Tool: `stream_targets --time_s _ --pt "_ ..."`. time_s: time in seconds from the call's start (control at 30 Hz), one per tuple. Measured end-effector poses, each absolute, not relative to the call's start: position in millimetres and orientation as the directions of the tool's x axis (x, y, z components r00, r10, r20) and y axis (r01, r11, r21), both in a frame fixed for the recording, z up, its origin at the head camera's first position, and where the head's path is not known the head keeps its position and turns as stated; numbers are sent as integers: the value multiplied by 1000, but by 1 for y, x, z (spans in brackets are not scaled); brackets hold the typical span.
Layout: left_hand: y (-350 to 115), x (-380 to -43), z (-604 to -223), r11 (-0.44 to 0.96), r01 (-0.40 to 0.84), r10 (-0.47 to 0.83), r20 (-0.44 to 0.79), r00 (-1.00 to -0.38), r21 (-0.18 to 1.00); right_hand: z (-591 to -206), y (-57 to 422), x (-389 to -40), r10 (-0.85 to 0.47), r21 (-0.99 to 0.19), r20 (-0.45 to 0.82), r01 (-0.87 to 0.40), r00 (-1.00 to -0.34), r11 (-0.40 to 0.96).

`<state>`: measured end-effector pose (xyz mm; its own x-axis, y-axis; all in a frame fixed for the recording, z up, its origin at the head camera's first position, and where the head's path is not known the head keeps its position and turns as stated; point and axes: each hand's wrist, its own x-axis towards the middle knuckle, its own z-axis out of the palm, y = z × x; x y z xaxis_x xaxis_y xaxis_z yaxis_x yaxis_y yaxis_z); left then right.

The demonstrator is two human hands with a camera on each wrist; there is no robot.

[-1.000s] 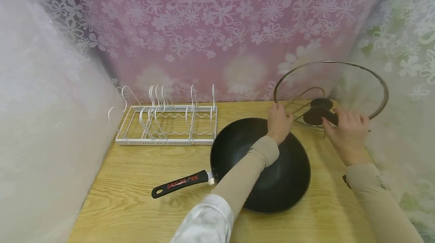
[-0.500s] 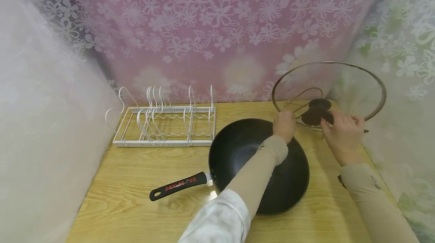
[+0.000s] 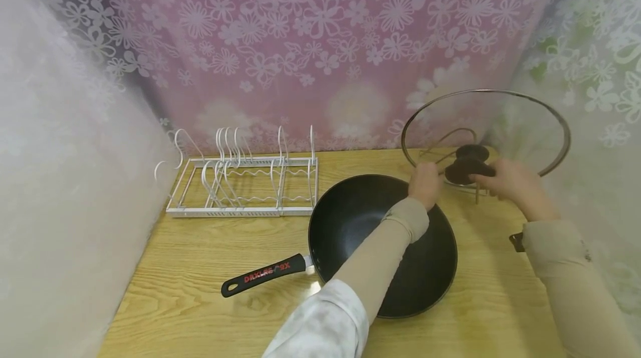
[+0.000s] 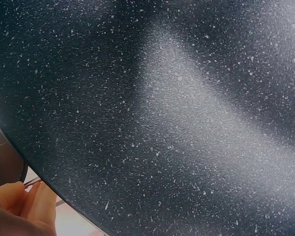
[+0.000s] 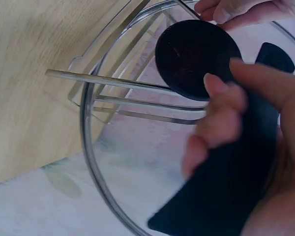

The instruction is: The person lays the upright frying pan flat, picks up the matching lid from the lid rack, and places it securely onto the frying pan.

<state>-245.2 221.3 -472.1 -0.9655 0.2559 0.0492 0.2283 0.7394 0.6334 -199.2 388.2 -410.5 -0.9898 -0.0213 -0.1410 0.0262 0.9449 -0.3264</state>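
Note:
A glass pan lid [image 3: 491, 118] with a metal rim stands tilted on edge at the back right. My right hand [image 3: 516, 182] grips the lid's black handle [image 5: 226, 162], fingers curled round it in the right wrist view. Beside the lid is a metal wire stand [image 5: 108, 81], its bars crossing the lid's rim in that view. My left hand [image 3: 425, 184] reaches over the black wok [image 3: 350, 235] and pinches a wire of the stand, near the lid's lower left edge. The wok's speckled surface [image 4: 162, 123] fills most of the left wrist view.
The wok's long black handle [image 3: 262, 274] with red lettering points left across the wooden table [image 3: 190, 280]. An extendable white rack [image 3: 250, 211] with curved wire dividers sits at the back left. Floral-patterned curtains [image 3: 300, 68] hang close behind and at the sides.
My left hand has moved slightly right along the lid's lower edge. My right wrist has swung right and its fingers have shifted on the black handle. The lid stays nearly in place.

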Motion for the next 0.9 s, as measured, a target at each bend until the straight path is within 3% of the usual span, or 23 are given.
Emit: stream_targets --time_s 0.5,0.9 --pt "217 -241 -470 692 275 288 95 -953 667 -422 383 -196 4 -245 85 -17 -996 969" --pt "218 -242 -471 692 319 292 153 -944 648 -419 385 -190 18 -209 163 -16 -986 978"
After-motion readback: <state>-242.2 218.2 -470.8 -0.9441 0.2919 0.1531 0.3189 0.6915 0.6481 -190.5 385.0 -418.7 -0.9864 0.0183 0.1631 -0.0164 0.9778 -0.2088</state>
